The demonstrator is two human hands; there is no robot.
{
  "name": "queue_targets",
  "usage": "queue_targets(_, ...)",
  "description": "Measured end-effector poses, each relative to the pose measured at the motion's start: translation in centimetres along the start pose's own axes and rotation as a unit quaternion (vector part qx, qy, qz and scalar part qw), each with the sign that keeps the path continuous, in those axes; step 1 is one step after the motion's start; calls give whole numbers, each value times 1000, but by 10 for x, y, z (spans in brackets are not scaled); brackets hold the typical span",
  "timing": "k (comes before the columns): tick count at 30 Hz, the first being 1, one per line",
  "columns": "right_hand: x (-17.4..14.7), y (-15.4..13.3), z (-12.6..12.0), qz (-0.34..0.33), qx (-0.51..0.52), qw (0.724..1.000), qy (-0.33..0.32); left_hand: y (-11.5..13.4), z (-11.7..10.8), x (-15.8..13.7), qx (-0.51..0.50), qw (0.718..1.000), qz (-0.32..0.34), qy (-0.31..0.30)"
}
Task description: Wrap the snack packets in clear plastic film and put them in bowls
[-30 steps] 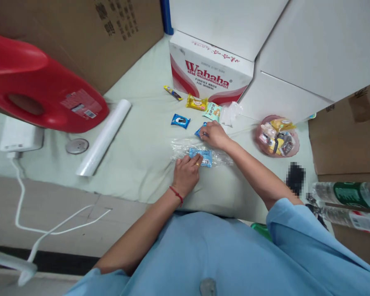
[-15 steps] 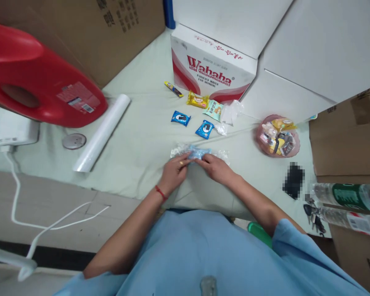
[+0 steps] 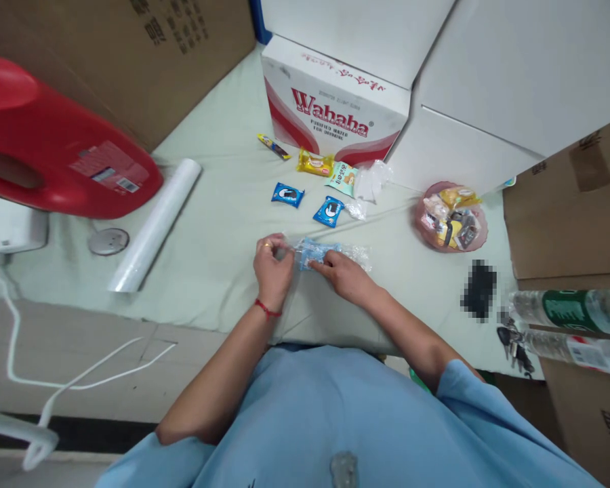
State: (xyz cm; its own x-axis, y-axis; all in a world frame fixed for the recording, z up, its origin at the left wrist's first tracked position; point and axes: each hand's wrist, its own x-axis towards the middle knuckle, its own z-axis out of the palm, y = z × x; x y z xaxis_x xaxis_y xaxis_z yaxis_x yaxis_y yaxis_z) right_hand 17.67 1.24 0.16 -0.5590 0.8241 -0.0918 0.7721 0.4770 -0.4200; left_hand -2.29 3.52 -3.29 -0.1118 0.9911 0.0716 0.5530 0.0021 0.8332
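Now our left hand (image 3: pixel 274 264) pinches crinkled clear plastic film (image 3: pixel 356 255) instead, while our loose right hand (image 3: pixel 352 275) apparently steadies the light-blue rectangular packet (image 3: pixel 319 249).

"Wahaha®" stands in red on the front of the white box (image 3: pixel 333 102), above "PURIFIED WATER FOR DRINKING" in dark capitals; red Chinese characters run along its top. The green packet (image 3: pixel 342 179) bears Chinese characters. The red jug's label (image 3: pixel 104 175) carries a barcode and blurred print. Dark Chinese characters mark the left carton (image 3: pixel 127 74). Print on the wrapped blue packet (image 3: pixel 316 249) is unreadable.
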Motion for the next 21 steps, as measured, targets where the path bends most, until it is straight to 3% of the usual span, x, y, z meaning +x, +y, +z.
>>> queue_targets(4, 0, -1, 6, 6, 46, 999, 12, 30, 8, -13, -77, 995, 36, -45)
queue_targets(7, -9, 1, 8, 3, 122, 990, 64, 39, 16, -27, -23, 983, 152, -105)
queue_targets(11, -39, 14, 0, -46, 227, 970, 70, 26, 25, -44, 73, 952, 262, -141)
queue_targets(13, -53, 25, -3, 23, 231, 964, 132, 16, 30, -49, 105, 942, 283, -144)
queue_targets(16, -64, 42, -1, 202, 124, 933, 269, 7, 35, -52, 130, 934, 303, -139)
queue_targets(18, -65, 49, 4, 265, 57, 921, 281, 4, 37, -52, 138, 931, 310, -134)
queue_targets(21, -63, 53, 5, 267, 65, 930, 243, 2, 38, -52, 139, 931, 313, -127)
